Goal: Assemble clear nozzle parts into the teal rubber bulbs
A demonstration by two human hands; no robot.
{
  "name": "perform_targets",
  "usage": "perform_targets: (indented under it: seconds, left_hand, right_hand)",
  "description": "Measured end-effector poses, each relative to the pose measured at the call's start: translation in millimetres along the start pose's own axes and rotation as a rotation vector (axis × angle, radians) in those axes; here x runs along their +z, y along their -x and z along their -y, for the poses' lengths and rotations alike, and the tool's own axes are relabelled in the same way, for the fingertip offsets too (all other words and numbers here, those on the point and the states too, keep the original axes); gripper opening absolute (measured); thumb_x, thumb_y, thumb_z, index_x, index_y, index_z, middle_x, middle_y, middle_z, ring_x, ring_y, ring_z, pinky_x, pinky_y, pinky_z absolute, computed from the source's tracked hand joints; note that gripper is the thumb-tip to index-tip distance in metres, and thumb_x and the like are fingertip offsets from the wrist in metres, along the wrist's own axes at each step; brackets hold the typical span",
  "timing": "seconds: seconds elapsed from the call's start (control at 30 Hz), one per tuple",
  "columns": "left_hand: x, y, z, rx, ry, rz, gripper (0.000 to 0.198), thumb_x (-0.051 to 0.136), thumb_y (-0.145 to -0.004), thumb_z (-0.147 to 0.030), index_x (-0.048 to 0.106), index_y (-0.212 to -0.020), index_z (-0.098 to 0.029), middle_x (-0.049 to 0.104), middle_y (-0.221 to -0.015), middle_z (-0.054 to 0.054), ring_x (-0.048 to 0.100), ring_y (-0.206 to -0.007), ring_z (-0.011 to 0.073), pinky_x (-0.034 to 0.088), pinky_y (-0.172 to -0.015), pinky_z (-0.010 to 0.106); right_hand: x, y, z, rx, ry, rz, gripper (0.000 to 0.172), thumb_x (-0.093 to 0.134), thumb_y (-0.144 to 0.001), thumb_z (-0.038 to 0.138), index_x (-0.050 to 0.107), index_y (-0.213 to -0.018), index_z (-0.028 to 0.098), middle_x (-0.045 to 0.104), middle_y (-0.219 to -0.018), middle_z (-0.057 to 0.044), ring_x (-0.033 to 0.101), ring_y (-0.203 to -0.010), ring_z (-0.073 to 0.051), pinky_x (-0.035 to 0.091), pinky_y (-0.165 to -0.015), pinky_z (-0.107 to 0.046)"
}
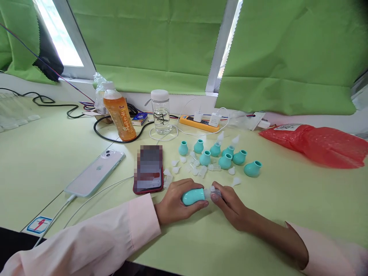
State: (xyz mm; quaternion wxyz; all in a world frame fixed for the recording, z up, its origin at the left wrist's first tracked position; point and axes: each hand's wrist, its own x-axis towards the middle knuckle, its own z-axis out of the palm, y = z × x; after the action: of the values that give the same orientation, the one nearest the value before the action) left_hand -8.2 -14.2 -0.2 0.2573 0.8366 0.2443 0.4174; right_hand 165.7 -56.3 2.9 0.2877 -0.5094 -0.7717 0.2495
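Observation:
My left hand (179, 201) is wrapped round a teal squeeze bulb (193, 196), which lies on its side with its neck to the right. My right hand (230, 203) pinches a clear plastic nozzle piece (216, 191) at the bulb's mouth. How deep the piece sits in the neck I cannot tell. Beyond my hands stand several more teal bulbs (225, 161), most with open necks; two at the back carry white pointed tips (235, 140). Small clear tubes (202, 171) and loose white tips (236, 181) are scattered among them.
Left of my hands lie a phone with a lit screen (149, 168) and a pale phone (96, 172) on a white cable. Behind stand an orange drink bottle (120, 115), a clear water bottle (160, 113) and a yellow power strip (198, 124). A red plastic bag (322, 145) lies at right.

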Motion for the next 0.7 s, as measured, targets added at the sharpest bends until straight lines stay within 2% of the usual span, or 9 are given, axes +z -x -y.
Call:
perform_targets:
  seconds: [0.17, 0.4, 0.57, 0.7]
  left_hand:
    - [0.5, 1.6, 2.8, 0.006, -0.042, 0.033, 0.025, 0.056, -0.072, -0.033, 0.055, -0.088, -0.014, 0.059, -0.069, 0.003, 0.054, -0.062, 0.0125, 0.043, -0.057, 0.023]
    - [-1.2, 2.9, 1.2, 0.073, -0.163, 0.093, 0.027, 0.052, -0.074, -0.037, 0.054, -0.089, -0.015, 0.057, -0.067, 0.003, 0.053, -0.061, 0.0127, 0.043, -0.055, 0.022]
    - [0.5, 4.0, 1.3, 0.098, -0.192, 0.069, 0.026, 0.052, -0.075, -0.036, 0.053, -0.09, -0.014, 0.057, -0.067, 0.003, 0.053, -0.062, 0.013, 0.042, -0.055, 0.022]
    - [-0.4, 2.9, -1.0, 0.105, -0.184, 0.057, 0.023, 0.053, -0.074, -0.033, 0.054, -0.087, -0.014, 0.057, -0.066, 0.003, 0.053, -0.061, 0.013, 0.042, -0.054, 0.022]
  right_hand:
    - [-4.1, -1.4, 9.3, 0.146, -0.119, 0.066, 0.034, 0.026, -0.085, 0.043, 0.036, -0.063, 0.02, 0.035, -0.057, 0.003, 0.036, -0.055, -0.012, 0.035, -0.055, -0.025]
    - [-7.9, -8.4, 18.4, 0.268, -0.5, 0.234, 0.038, 0.03, -0.082, 0.05, 0.028, -0.059, 0.019, 0.022, -0.053, 0.007, 0.02, -0.047, -0.008, 0.02, -0.043, -0.022]
    - [0.0, -7.3, 20.1, 0.378, -0.677, 0.184, 0.039, 0.034, -0.079, 0.052, 0.027, -0.058, 0.02, 0.016, -0.049, 0.008, 0.014, -0.043, -0.007, 0.013, -0.04, -0.022]
    - [2.9, -7.0, 20.6, 0.368, -0.654, 0.202, 0.038, 0.031, -0.081, 0.05, 0.026, -0.059, 0.02, 0.017, -0.048, 0.009, 0.014, -0.042, -0.006, 0.013, -0.039, -0.022]
